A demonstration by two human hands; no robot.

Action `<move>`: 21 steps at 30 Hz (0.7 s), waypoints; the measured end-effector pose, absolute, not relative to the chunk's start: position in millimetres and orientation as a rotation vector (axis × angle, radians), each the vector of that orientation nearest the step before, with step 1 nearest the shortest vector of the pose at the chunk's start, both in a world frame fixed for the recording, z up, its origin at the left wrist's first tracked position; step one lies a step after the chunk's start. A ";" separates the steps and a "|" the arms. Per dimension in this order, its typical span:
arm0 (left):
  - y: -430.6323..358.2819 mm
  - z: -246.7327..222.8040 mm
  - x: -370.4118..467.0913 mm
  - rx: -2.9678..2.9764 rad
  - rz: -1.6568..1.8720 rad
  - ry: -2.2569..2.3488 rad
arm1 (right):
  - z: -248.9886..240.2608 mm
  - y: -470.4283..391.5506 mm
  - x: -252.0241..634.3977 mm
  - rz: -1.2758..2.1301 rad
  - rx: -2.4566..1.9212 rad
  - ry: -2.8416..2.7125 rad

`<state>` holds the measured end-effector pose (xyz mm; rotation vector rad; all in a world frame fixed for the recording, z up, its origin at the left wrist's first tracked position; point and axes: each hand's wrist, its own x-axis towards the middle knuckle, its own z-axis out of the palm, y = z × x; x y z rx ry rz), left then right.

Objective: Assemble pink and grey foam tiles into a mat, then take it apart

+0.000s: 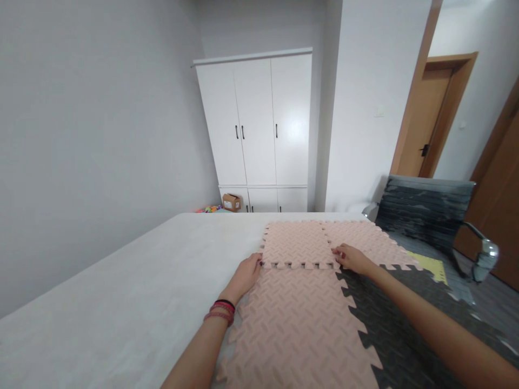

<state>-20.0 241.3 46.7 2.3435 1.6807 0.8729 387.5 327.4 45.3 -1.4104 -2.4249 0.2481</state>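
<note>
Pink foam tiles with toothed edges lie on a white surface. My left hand is at the left end of the seam between the near pink tile and the far pink tile, its fingers closed on the far tile's corner. At the seam's right end, my right hand has its fingers pinched at the same tile's other corner. Small dark gaps show along the seam. Another pink tile lies to the right of the far one. A dark grey tile lies under my right forearm.
The white surface stretches to the left wall. A chair stands on the right, near a yellow tile. Behind the far edge are a cardboard box, colourful items and a white wardrobe.
</note>
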 end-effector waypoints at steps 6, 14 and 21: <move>243.9 43.9 -20.9 2.328 0.821 1.770 | 51.5 320.7 383.4 0.284 -1.377 -2.443; 243.7 42.9 -19.5 2.323 0.748 1.854 | 50.5 310.6 376.5 0.154 -1.413 -2.477; 244.4 46.1 -16.7 2.352 0.615 1.959 | 55.3 295.9 366.2 -0.085 -1.531 -2.514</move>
